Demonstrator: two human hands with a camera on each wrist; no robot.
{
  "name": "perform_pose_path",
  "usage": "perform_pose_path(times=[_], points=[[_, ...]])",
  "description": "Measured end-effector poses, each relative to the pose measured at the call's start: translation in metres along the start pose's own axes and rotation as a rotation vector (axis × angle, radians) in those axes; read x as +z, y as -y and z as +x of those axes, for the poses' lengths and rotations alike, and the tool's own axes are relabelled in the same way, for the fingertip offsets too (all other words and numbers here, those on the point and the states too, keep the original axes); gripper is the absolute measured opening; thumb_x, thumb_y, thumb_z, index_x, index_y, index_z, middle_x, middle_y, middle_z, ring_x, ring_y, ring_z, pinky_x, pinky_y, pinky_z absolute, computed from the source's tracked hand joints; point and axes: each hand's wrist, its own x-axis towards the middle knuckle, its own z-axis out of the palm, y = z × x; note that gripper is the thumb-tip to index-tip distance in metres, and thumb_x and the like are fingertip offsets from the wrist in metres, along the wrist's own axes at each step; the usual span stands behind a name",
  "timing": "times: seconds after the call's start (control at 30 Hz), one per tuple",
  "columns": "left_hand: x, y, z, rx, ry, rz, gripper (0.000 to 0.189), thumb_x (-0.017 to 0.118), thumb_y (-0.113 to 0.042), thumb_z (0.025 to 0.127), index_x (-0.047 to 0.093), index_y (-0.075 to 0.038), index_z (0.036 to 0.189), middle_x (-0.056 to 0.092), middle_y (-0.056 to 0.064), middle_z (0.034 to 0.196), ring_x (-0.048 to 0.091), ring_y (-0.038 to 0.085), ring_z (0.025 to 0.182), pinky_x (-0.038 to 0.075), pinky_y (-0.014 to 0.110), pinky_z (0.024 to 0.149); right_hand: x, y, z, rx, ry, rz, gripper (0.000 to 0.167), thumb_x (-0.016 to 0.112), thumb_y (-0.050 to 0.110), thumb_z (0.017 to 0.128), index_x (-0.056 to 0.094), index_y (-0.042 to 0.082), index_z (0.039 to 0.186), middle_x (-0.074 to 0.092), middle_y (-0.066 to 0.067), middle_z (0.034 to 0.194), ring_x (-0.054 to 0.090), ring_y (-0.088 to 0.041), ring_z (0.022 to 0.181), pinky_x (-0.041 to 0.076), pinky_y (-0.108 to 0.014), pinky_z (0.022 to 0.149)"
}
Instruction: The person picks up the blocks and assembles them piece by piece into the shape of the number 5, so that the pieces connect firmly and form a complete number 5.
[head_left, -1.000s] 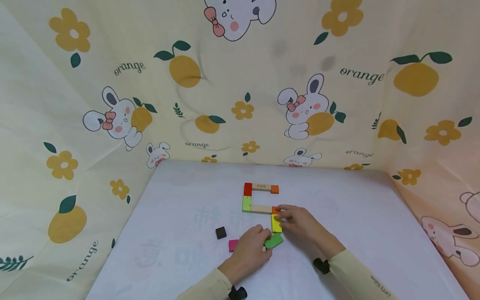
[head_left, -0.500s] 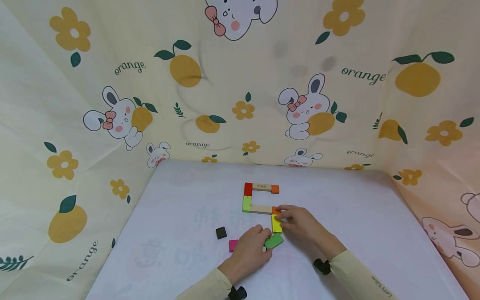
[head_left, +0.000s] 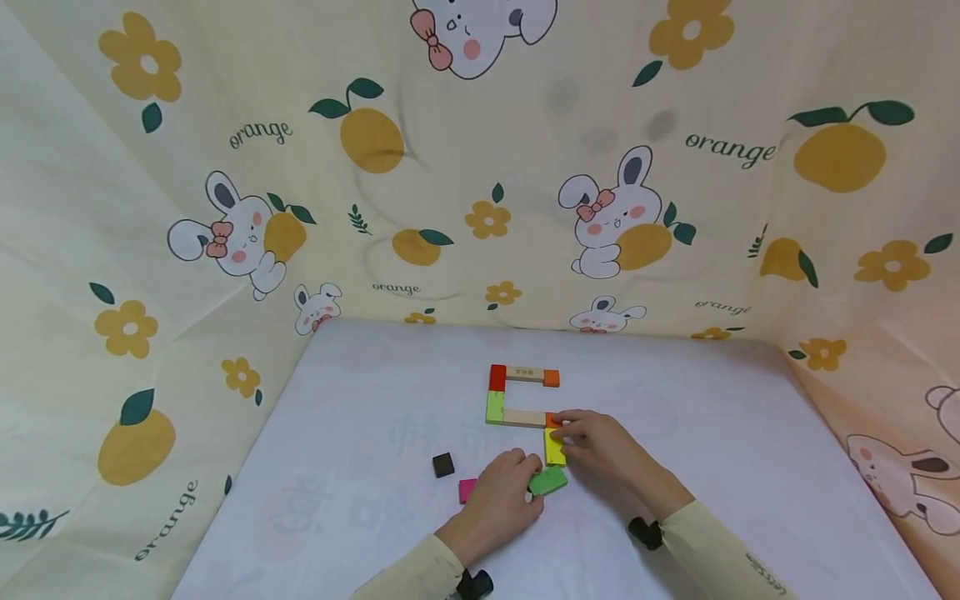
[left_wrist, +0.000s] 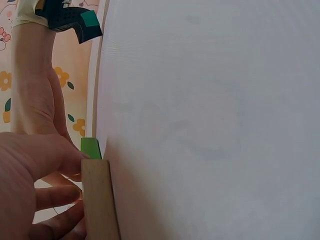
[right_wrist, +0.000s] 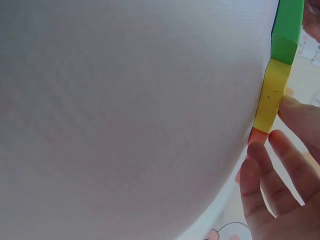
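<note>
My left hand [head_left: 497, 505] bends low over a plain wooden block [left_wrist: 99, 197], mostly hidden beneath it in the head view. Thumb and fingers pinch that block near its far end, right where it meets a green block [head_left: 548, 481]. The green block lies slanted, its upper corner close to a yellow block [head_left: 554, 448]. Beside the yellow block is my right hand [head_left: 606, 443]: the thumb touches its side, while the extended fingertips rest by an orange block [right_wrist: 258, 135] at its far end.
Beyond, two plain blocks [head_left: 524, 418], a lime block [head_left: 495, 407], a red block [head_left: 497, 378] and another orange block [head_left: 551, 378] form a bracket. A pink block [head_left: 466, 492] shows left of the left hand, near a black block [head_left: 443, 465]. Patterned cloth surrounds the white table [head_left: 360, 383].
</note>
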Motion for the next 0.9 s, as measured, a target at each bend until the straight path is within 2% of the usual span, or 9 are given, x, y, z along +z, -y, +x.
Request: perform_pose_path(times=[0.23,0.4,0.6,0.77,0.9], points=[[0.001,0.000,0.001,-0.004,0.012,0.018,0.038,0.088,-0.032,0.093,0.074,-0.019,0.125,0.064,-0.008,0.106,0.055,0.005,0.092,0.056,0.024,0.087,-0.005,0.003,-0.005,-0.024,-0.049,0.007,0.027,0.084,0.007,0.094,0.084,0.014,0.120,0.072,-0.007,0.136,0.064,-0.037,0.130,0.053,-0.058,0.107],[0.001,0.001,0.001,0.000,0.013,0.019,0.036,0.087,-0.032,0.093,0.073,-0.019,0.124,0.064,-0.008,0.106,0.054,0.006,0.092,0.055,0.024,0.087,-0.012,0.010,-0.013,0.010,-0.063,0.020,0.028,0.083,0.010,0.096,0.083,0.014,0.123,0.071,-0.006,0.138,0.062,-0.037,0.132,0.050,-0.060,0.109],[0.003,0.001,0.000,0.020,0.011,0.008,0.035,0.087,-0.031,0.094,0.073,-0.018,0.123,0.063,-0.007,0.104,0.053,0.006,0.090,0.054,0.024,0.085,-0.020,0.019,-0.031,0.034,-0.121,0.038,0.025,0.080,0.014,0.099,0.084,0.013,0.123,0.070,-0.004,0.139,0.060,-0.036,0.135,0.050,-0.062,0.109],[-0.003,0.007,-0.003,0.042,-0.014,-0.010,0.044,0.086,-0.040,0.093,0.072,-0.020,0.129,0.063,-0.007,0.118,0.055,0.007,0.102,0.055,0.024,0.091,-0.027,0.028,-0.046,0.000,-0.141,0.040,0.029,0.076,0.012,0.101,0.082,0.015,0.128,0.066,0.001,0.145,0.057,-0.033,0.139,0.050,-0.062,0.109],[-0.018,0.019,-0.007,0.117,-0.031,-0.017,0.045,0.084,-0.041,0.094,0.071,-0.020,0.132,0.063,-0.008,0.127,0.055,0.010,0.115,0.054,0.029,0.100,-0.028,0.034,-0.059,-0.046,-0.102,0.013,0.034,0.075,0.013,0.101,0.080,0.017,0.134,0.062,0.002,0.151,0.055,-0.032,0.143,0.050,-0.061,0.109]])
